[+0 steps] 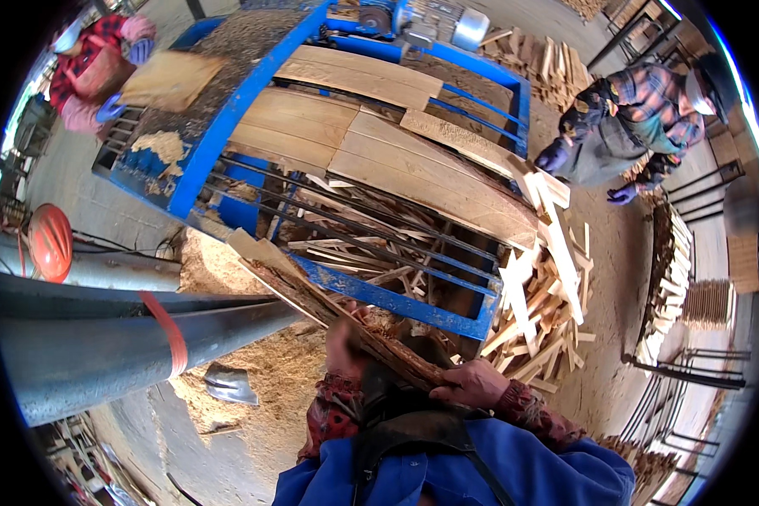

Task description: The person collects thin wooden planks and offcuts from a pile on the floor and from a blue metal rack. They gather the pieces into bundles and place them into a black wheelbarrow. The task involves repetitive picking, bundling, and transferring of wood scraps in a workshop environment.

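A long bark-edged wood strip [379, 341] lies slantwise across my front, its far end over the near left corner of the blue metal frame [396, 305]. A paler strip [266, 253] lies alongside its far part. My left hand [343, 347] is closed around the bark-edged strip near its middle, slightly blurred, with some fingers hidden behind the wood. At the near end, my right hand [474, 385] grips the same strip with its fingers wrapped over it. Beyond the strip, sawn boards [434, 173] lie side by side across the frame's dark rails.
Wood offcuts [540, 312] are heaped at the frame's right and under its rails. Large grey pipes [101, 337] run along the left, above sawdust and a shovel blade [230, 384]. One co-worker [93, 67] holds a board at far left; another [641, 118] stands at right.
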Demonstrator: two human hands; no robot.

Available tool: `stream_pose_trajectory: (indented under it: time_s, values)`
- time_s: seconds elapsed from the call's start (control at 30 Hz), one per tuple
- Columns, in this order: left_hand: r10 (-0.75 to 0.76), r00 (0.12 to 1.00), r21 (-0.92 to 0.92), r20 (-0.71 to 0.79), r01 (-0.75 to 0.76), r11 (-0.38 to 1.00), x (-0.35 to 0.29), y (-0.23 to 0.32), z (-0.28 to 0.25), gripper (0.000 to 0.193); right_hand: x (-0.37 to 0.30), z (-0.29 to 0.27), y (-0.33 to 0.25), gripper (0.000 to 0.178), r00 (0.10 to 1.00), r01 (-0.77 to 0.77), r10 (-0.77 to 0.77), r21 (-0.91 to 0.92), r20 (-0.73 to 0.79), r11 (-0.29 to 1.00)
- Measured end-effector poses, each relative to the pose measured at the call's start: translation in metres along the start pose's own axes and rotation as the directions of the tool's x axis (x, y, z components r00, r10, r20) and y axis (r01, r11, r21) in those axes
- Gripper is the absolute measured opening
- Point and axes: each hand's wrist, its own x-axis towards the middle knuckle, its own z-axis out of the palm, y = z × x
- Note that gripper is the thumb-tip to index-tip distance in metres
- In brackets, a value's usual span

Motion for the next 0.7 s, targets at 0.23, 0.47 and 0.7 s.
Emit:
stream_pose_trajectory:
  time_s: [0.23,0.47,0.7]
  values:
    - [0.018,0.995,-0.097,-0.095,-0.027,0.995,0.009,-0.009,0.006,0.044,0.012,-0.022,0.036,0.034,0.969,0.037,-0.051,-0.062,-0.242,0.997]
    - [0.023,0.997,-0.09,-0.07,-0.029,0.995,0.018,-0.012,-0.008,0.044,0.049,-0.141,0.138,0.021,0.564,-0.11,0.084,0.026,-0.821,0.994]
    - [0.024,0.997,-0.088,-0.073,-0.03,0.996,0.026,-0.021,-0.003,0.046,0.086,-0.216,0.338,0.046,0.719,-0.331,0.178,-0.106,-0.672,0.938]
